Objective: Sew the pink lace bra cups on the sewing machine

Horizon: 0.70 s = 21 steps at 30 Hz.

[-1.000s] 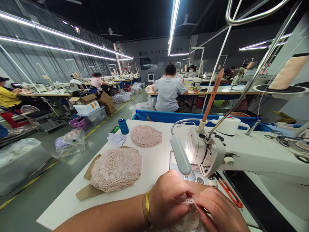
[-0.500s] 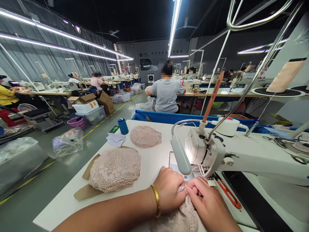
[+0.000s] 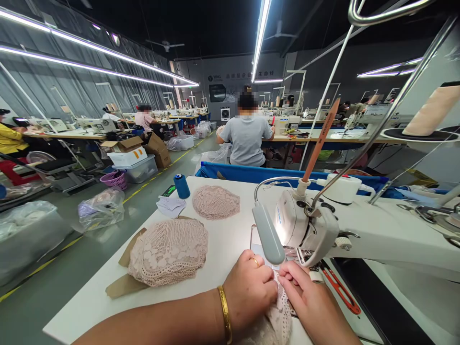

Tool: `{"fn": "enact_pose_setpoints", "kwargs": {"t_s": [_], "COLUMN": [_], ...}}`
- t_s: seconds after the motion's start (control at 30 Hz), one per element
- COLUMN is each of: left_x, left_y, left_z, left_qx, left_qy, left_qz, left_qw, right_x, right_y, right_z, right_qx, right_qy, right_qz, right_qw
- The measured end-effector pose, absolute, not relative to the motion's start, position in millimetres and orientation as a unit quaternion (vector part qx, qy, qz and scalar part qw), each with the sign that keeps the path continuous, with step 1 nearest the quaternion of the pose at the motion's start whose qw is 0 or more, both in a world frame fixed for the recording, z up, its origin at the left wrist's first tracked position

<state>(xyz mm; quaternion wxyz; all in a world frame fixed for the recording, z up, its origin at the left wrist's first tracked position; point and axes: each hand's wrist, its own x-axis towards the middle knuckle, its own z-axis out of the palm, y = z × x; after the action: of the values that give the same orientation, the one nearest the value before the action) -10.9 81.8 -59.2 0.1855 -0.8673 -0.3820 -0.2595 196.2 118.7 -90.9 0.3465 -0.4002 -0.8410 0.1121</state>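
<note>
The left hand and the right hand pinch the lace piece in closed fingers just before the sewing machine, so this piece seems unfinished, while whether the larger pile and smaller pile are sewn cannot be told.

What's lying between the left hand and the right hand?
In the head view, lace shows between the left hand and the right hand.

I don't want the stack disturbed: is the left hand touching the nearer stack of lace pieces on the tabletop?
Apart. The head view shows a strip of white tabletop between the left hand and the nearer lace stack.
</note>
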Motion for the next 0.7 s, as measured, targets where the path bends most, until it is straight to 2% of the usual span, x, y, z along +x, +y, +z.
{"fn": "enact_pose_setpoints", "kwargs": {"t_s": [0.1,0.27,0.7], "left_x": [-12.0,-14.5,-20.2], "left_y": [79.1,76.4,85.7], "left_z": [-53.3,-46.9,-45.5], "left_qx": [-0.871,-0.874,-0.879], "left_qy": [-0.389,-0.398,-0.428], "left_qz": [-0.261,-0.252,-0.188], "left_qw": [0.150,0.117,0.099], "right_x": [201.1,213.2,221.7], "right_y": [117.8,118.6,129.4], "right_z": [-91.9,-91.0,-106.6], "right_qx": [-0.378,-0.348,-0.357], "right_qy": [-0.856,-0.894,-0.898], "right_qz": [0.102,0.067,-0.022], "right_qw": [0.337,0.273,0.256]}}
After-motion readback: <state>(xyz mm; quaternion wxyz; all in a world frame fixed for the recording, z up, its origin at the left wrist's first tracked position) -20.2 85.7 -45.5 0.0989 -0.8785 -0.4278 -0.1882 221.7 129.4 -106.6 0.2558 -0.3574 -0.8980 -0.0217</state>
